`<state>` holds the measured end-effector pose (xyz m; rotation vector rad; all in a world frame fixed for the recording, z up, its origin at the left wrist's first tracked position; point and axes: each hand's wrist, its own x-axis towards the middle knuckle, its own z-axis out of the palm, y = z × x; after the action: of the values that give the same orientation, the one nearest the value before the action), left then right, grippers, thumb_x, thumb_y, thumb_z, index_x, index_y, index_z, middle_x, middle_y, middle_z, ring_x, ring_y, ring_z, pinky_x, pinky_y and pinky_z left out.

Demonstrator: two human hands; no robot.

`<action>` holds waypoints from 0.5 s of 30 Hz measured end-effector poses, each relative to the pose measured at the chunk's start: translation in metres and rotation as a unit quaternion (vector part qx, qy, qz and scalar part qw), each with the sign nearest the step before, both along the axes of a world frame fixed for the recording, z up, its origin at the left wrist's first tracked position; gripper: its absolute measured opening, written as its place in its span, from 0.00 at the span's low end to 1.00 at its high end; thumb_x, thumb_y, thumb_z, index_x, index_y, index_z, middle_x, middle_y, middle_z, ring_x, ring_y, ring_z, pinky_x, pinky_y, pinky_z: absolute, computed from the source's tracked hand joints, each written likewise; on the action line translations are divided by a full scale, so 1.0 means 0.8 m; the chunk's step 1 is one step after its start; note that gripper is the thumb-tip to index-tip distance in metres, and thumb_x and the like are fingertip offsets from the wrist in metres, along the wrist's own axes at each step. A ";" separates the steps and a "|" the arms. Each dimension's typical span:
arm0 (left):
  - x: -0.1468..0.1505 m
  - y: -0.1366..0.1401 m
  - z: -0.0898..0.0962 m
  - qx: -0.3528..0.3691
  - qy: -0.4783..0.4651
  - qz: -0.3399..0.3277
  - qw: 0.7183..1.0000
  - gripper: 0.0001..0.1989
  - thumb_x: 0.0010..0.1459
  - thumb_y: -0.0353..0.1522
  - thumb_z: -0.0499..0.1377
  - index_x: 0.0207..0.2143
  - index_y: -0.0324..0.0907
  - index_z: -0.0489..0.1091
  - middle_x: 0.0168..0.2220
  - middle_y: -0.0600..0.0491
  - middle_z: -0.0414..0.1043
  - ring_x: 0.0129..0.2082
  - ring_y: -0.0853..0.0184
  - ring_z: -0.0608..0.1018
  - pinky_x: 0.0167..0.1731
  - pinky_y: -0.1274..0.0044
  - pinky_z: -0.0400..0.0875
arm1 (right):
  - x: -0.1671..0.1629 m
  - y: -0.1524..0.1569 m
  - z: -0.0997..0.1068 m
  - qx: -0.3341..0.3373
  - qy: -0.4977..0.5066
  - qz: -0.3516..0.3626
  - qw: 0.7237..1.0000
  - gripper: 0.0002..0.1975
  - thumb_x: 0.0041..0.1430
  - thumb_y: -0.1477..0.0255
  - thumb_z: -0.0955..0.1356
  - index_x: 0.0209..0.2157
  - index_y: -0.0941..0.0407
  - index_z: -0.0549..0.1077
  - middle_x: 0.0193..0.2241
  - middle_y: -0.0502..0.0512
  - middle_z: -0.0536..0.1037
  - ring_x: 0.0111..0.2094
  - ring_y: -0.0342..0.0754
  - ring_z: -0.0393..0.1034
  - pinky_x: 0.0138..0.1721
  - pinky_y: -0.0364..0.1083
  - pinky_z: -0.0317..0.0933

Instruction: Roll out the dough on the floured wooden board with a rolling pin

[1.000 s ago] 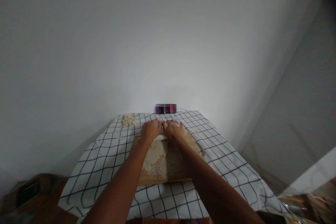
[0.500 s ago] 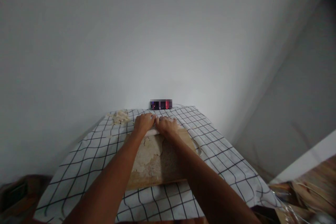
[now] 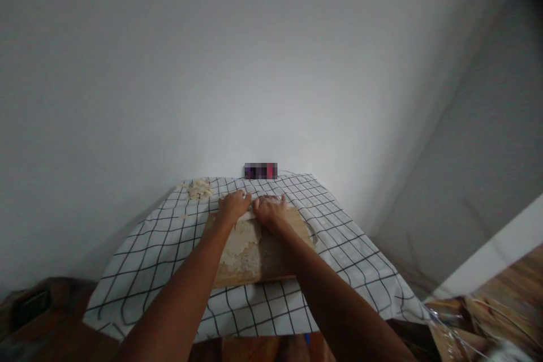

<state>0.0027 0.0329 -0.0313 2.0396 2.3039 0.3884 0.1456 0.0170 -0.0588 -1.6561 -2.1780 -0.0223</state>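
A thin, uneven sheet of pale dough (image 3: pixel 242 240) lies on a wooden board (image 3: pixel 275 263). Near the board's far edge, my left hand (image 3: pixel 235 205) is curled over a pale rolling pin (image 3: pixel 246 216). Close beside it on the right, my right hand (image 3: pixel 270 209) grips the same rolling pin, with white flour near its fingers. Only a short stretch of the pin shows between the hands; the rest is hidden under them. Both forearms reach across the board, covering parts of its sides.
The board rests on a table with a white, black-checked cloth (image 3: pixel 352 249). A heap of dough pieces (image 3: pixel 199 188) sits at the far left. Against the wall leans a phone-like screen (image 3: pixel 261 171), blurred. Plastic-wrapped items (image 3: pixel 462 322) lie lower right, beyond the table edge.
Both hands have come slightly nearer along the board, still on the rolling pin. The view has shifted a little, showing more beyond the table's near edge.
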 end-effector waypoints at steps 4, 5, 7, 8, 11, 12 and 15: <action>0.007 -0.021 -0.005 -0.002 -0.010 0.029 1.000 0.30 0.81 0.47 0.46 0.62 0.42 0.81 0.62 0.37 0.84 0.65 0.45 0.82 0.66 0.53 0.73 | 0.005 -0.022 -0.002 0.015 0.006 0.004 1.000 0.22 0.83 0.69 0.59 0.57 0.57 0.84 0.65 0.70 0.82 0.69 0.65 0.73 0.77 0.79 0.39; 0.009 -0.027 -0.006 0.004 -0.004 0.028 1.000 0.29 0.81 0.46 0.46 0.62 0.42 0.81 0.62 0.37 0.84 0.65 0.44 0.82 0.66 0.52 0.72 | 0.007 -0.028 -0.001 0.014 0.008 0.001 1.000 0.22 0.83 0.69 0.59 0.58 0.56 0.83 0.67 0.69 0.81 0.70 0.65 0.71 0.78 0.78 0.38; 0.013 -0.040 -0.008 0.016 0.012 0.012 1.000 0.26 0.81 0.43 0.49 0.62 0.43 0.81 0.62 0.37 0.84 0.65 0.44 0.82 0.68 0.49 0.70 | 0.011 -0.039 -0.002 0.011 0.007 -0.007 1.000 0.22 0.84 0.67 0.59 0.59 0.55 0.83 0.70 0.68 0.78 0.72 0.65 0.70 0.78 0.77 0.39; 0.015 -0.047 -0.009 0.024 0.020 -0.001 1.000 0.24 0.80 0.41 0.50 0.62 0.43 0.81 0.62 0.37 0.83 0.65 0.44 0.81 0.69 0.48 0.69 | 0.014 -0.044 -0.002 0.010 0.001 -0.007 1.000 0.22 0.84 0.67 0.59 0.59 0.55 0.83 0.70 0.68 0.78 0.72 0.65 0.69 0.78 0.78 0.39; 0.018 -0.066 -0.013 0.044 0.045 -0.047 0.997 0.21 0.79 0.37 0.52 0.64 0.45 0.80 0.66 0.38 0.81 0.68 0.42 0.78 0.73 0.44 0.62 | 0.023 -0.057 -0.005 0.010 -0.032 0.026 0.999 0.22 0.84 0.67 0.58 0.59 0.53 0.82 0.68 0.68 0.80 0.72 0.68 0.69 0.77 0.81 0.39; 0.019 -0.072 -0.015 0.048 0.051 -0.059 0.996 0.21 0.79 0.37 0.53 0.65 0.46 0.79 0.68 0.38 0.79 0.70 0.42 0.76 0.74 0.41 0.60 | 0.026 -0.061 -0.007 0.009 -0.039 0.037 0.999 0.22 0.84 0.67 0.58 0.60 0.52 0.82 0.67 0.69 0.81 0.72 0.69 0.70 0.76 0.81 0.39; 0.020 -0.089 -0.019 0.058 0.052 -0.083 0.993 0.23 0.79 0.36 0.53 0.69 0.47 0.77 0.73 0.39 0.74 0.75 0.40 0.70 0.76 0.37 0.52 | 0.036 -0.070 -0.010 0.009 -0.032 0.042 0.999 0.23 0.84 0.65 0.57 0.63 0.52 0.80 0.69 0.70 0.79 0.72 0.69 0.69 0.76 0.81 0.41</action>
<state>0.0183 -0.0382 -0.0466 2.3401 2.1909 0.4266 0.1741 -0.0393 -0.0668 -1.5722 -2.2863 -0.0703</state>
